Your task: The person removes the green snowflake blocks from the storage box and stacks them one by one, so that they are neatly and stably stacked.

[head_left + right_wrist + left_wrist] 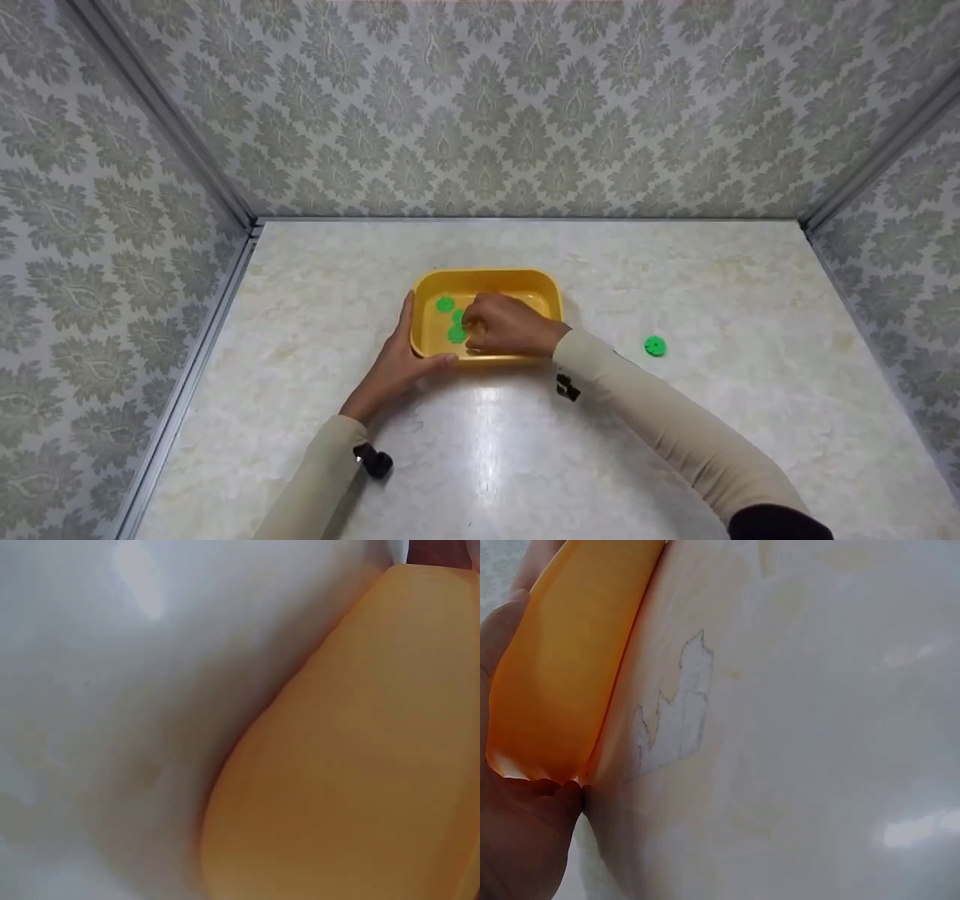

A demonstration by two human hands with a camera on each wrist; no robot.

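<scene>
Picking green discs, I'd judge: right hand curled, pinch I can't tell, left hand gripping the yellow tray at left; next needs lifting.

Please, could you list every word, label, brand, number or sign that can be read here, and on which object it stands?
There is no readable text in any view.
Tray and table: no lettering seen.
Green discs and black wrist devices: too small to tell whether they carry any marks.
</scene>
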